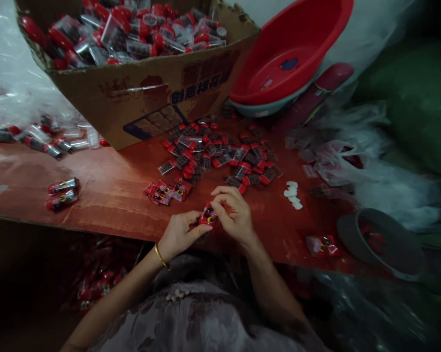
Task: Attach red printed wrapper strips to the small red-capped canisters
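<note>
A: Left to right: our left hand (179, 232) pinches the small red packet (208, 215) from below, right hand (233, 215) pinches its top, above the bench (114, 190) edge.

B: Risk?

A: Thin two-finger grip; we judge the packet could slip off the edge into our lap.

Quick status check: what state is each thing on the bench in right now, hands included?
Left hand: pinching the red packet.
Right hand: pinching the same packet from above.
Red packet: held between both hands, off the table.
Cardboard box: open, heaped with red-capped vials.
Red basin: tilted, nested on another basin.
Loose vials: scattered on the table.
</note>
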{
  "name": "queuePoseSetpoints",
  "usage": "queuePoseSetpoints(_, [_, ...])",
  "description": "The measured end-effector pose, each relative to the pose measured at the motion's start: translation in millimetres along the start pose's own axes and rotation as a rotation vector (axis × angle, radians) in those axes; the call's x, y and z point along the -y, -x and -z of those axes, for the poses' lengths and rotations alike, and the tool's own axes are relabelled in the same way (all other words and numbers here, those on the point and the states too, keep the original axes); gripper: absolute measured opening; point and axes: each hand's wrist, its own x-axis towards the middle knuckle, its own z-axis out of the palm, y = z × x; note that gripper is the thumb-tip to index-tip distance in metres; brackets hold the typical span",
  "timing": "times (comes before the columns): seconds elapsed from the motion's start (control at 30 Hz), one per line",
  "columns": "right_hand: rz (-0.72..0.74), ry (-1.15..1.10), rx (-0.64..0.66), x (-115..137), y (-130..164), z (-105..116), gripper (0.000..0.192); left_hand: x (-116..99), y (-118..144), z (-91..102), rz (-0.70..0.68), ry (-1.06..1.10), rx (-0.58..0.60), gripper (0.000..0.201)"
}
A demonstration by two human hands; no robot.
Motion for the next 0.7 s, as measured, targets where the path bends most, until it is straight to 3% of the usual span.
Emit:
queuePoseSetpoints(0.1, [-0.212, -0.193, -0.180, -3.2, 10.7, -6.4, 0.018, -0.3, -6.1, -1.4, 0.059, 0.187, 0.003, 0.025])
queuePoseSetpoints(0.17, [-0.340, -0.271, -0.199, -3.5, 20.6, -7.4, 0.022, -0.4, -11.1, -1.9, 0.104, 0.353, -0.070, 0.027])
queuePoseSetpoints(0.27, [-0.445, -0.377, 0.050, 0.9, 38.0, -9.7, 0.028, -0.9, -16.7, -1.9, 0.116, 0.531, -0.205, 0.029])
queuePoseSetpoints(0.33, [-0.493, -0.496, 0.185, 6.6, 47.9, -15.2, 0.030, -1.4, -17.8, -2.2, 0.109, 0.563, -0.224, 0.029])
queuePoseSetpoints(0.43, [-0.569, -0.604, 0.121, 15.0, 55.5, -26.9, 0.034, -1.0, -15.9, -3.5, 0.095, 0.557, -0.176, 0.029])
queuePoseSetpoints(0.57, [-0.604, -0.566, 0.000, 19.6, 55.2, -33.9, 0.035, 0.0, -11.8, -4.7, 0.069, 0.616, -0.151, 0.028])
queuePoseSetpoints(0.7, [-0.393, -0.212, -0.024, 20.2, 53.4, -30.2, 0.024, 0.9, -10.3, -8.8, 0.102, 0.682, -0.143, 0.029])
